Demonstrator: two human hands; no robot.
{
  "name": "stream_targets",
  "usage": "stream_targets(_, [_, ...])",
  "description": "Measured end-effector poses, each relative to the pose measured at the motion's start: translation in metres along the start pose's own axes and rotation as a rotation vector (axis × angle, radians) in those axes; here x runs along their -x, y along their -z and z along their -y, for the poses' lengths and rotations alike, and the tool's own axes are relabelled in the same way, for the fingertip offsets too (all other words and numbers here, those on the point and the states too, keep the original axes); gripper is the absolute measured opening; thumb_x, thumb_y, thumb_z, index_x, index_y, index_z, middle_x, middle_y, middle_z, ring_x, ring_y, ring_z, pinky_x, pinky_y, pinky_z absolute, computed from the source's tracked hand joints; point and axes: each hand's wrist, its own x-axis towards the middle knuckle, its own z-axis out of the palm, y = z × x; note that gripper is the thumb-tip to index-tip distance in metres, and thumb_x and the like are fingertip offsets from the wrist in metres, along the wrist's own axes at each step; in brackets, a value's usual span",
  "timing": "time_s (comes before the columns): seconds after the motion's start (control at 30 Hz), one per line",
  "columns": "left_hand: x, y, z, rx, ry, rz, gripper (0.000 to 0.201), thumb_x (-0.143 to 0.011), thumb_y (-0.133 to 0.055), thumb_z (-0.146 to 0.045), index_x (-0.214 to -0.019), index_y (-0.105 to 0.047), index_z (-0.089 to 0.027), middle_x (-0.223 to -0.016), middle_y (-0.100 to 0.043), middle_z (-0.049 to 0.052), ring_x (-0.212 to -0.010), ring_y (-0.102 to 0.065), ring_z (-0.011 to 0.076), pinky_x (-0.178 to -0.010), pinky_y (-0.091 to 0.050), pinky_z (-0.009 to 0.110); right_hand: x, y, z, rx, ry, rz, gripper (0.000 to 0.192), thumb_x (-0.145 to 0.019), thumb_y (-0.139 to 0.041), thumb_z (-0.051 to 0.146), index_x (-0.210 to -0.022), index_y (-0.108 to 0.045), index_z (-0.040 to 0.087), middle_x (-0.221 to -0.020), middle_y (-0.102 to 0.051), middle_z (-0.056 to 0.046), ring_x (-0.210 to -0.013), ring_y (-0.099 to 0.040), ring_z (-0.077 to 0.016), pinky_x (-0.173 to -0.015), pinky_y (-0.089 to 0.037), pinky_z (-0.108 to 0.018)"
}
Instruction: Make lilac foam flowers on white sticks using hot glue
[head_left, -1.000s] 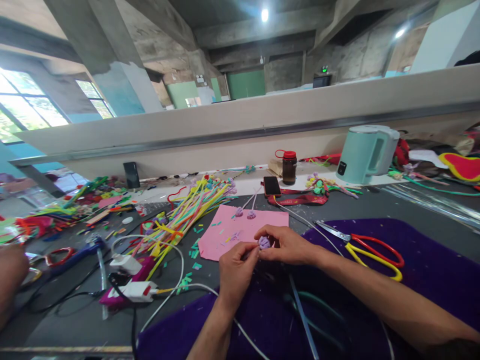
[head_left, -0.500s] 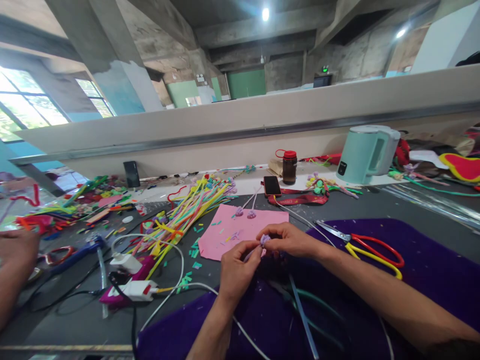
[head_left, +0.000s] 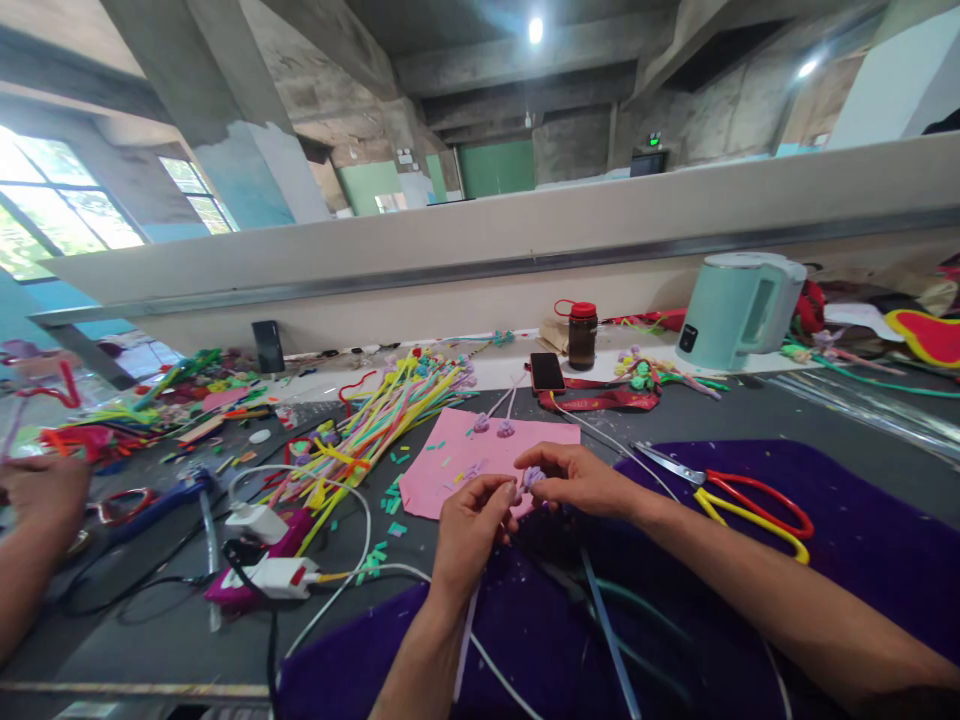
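**Hand Positions at the Lilac Pipe-Cleaner Bud**

A small lilac bud of coiled fuzzy pipe cleaner (head_left: 531, 476) is held above the near edge of a pink paper sheet (head_left: 450, 470), over the far edge of a purple felt mat (head_left: 862, 560). The bud is pinched between the thumb and forefinger of the right hand (head_left: 581, 480); the remaining fingers are curled loosely inward. The left hand (head_left: 469, 530) is placed just beside it on the left, with its fingertips closed on the pale stem below the bud. The stem is seen trailing down past the left wrist toward the near side.

Two finished lilac buds on thin stems (head_left: 491, 420) are laid on the far part of the pink sheet. A bundle of multicoloured pipe cleaners (head_left: 375, 420) lies to the left. Scissors with red and yellow handles (head_left: 735, 495) rest on the mat at the right. Another person's hand (head_left: 41, 490) is visible at the far left edge.
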Motion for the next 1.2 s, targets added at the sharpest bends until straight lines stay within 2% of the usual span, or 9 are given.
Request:
stream_targets(0.13, [-0.001, 0.001, 0.001, 0.02, 0.052, 0.05, 0.026, -0.066, -0.067, -0.037, -0.08, -0.066, -0.014, -0.055, -0.062, 0.0, -0.04, -0.05, 0.0088, -0.038, -0.036, 0.018, 0.001, -0.001, -0.001, 0.129, 0.062, -0.01, 0.033, -0.074, -0.055, 0.015, -0.108, -0.055, 0.016, -0.078, -0.056, 0.001, -0.062, -0.051, -0.0099, -0.057, -0.043, -0.022])
stream_targets(0.27, [-0.001, 0.001, 0.001, 0.049, 0.095, 0.082, 0.026, -0.066, -0.066, -0.037, -0.076, -0.066, -0.013, -0.058, -0.063, 0.001, -0.04, -0.052, 0.0088, -0.038, -0.037, 0.019, 0.003, -0.002, 0.003, 0.239, 0.13, 0.013, 0.032, -0.075, -0.056, 0.018, -0.108, -0.056, 0.016, -0.085, -0.058, -0.001, -0.073, -0.054, -0.0127, -0.066, -0.044, -0.024])
stream_targets(0.43, [-0.002, 0.001, 0.003, 0.019, 0.089, 0.065, 0.022, -0.065, -0.067, -0.035, -0.07, -0.065, -0.013, -0.053, -0.06, -0.001, -0.038, -0.049, 0.0075, -0.036, -0.035, 0.018, 0.004, -0.003, 0.006, 0.331, 0.162, 0.013, 0.031, -0.076, -0.055, 0.018, -0.107, -0.056, 0.016, -0.085, -0.059, -0.001, -0.071, -0.053, -0.0128, -0.065, -0.043, -0.024])
stream_targets(0.7, [0.0, -0.001, 0.005, -0.045, 0.003, 0.009, 0.021, -0.066, -0.066, -0.035, -0.068, -0.065, -0.014, -0.05, -0.057, -0.003, -0.037, -0.044, 0.0062, -0.037, -0.031, 0.017, 0.005, -0.004, 0.005, 0.344, 0.195, 0.034, 0.031, -0.077, -0.055, 0.015, -0.107, -0.055, 0.017, -0.09, -0.061, -0.002, -0.076, -0.055, -0.0136, -0.068, -0.044, -0.024])
stream_targets(0.87, [-0.002, 0.0, 0.003, 0.013, 0.06, 0.037, 0.03, -0.069, -0.061, -0.043, -0.074, -0.067, -0.014, -0.056, -0.063, 0.001, -0.037, -0.048, 0.0076, -0.035, -0.033, 0.018, 0.003, -0.001, 0.003, 0.273, 0.15, 0.023, 0.029, -0.077, -0.054, 0.016, -0.107, -0.055, 0.017, -0.092, -0.061, -0.003, -0.077, -0.057, -0.0142, -0.07, -0.046, -0.026])
stream_targets(1.0, [-0.004, 0.001, 0.002, 0.079, 0.095, 0.003, 0.034, -0.069, -0.062, -0.044, -0.084, -0.065, -0.013, -0.062, -0.065, 0.002, -0.039, -0.051, 0.009, -0.035, -0.036, 0.018, 0.001, 0.0, -0.003, 0.196, 0.129, 0.022, 0.032, -0.077, -0.053, 0.015, -0.11, -0.053, 0.017, -0.097, -0.061, -0.004, -0.081, -0.058, -0.0144, -0.069, -0.046, -0.025])
stream_targets(1.1, [-0.004, 0.002, 0.002, 0.093, 0.112, 0.052, 0.031, -0.066, -0.067, -0.04, -0.081, -0.064, -0.013, -0.063, -0.065, 0.002, -0.042, -0.054, 0.0096, -0.037, -0.039, 0.018, 0.001, -0.001, -0.004, 0.186, 0.129, 0.012, 0.034, -0.078, -0.053, 0.015, -0.113, -0.051, 0.016, -0.099, -0.06, -0.005, -0.082, -0.058, -0.0145, -0.069, -0.047, -0.025])
stream_targets(1.2, [-0.003, 0.002, 0.004, 0.11, 0.111, 0.099, 0.028, -0.066, -0.067, -0.037, -0.079, -0.064, -0.012, -0.059, -0.064, 0.002, -0.044, -0.055, 0.0095, -0.039, -0.04, 0.017, 0.004, -0.003, 0.001, 0.286, 0.146, 0.008, 0.034, -0.079, -0.054, 0.018, -0.113, -0.051, 0.016, -0.098, -0.06, -0.005, -0.08, -0.058, -0.0145, -0.07, -0.046, -0.026])
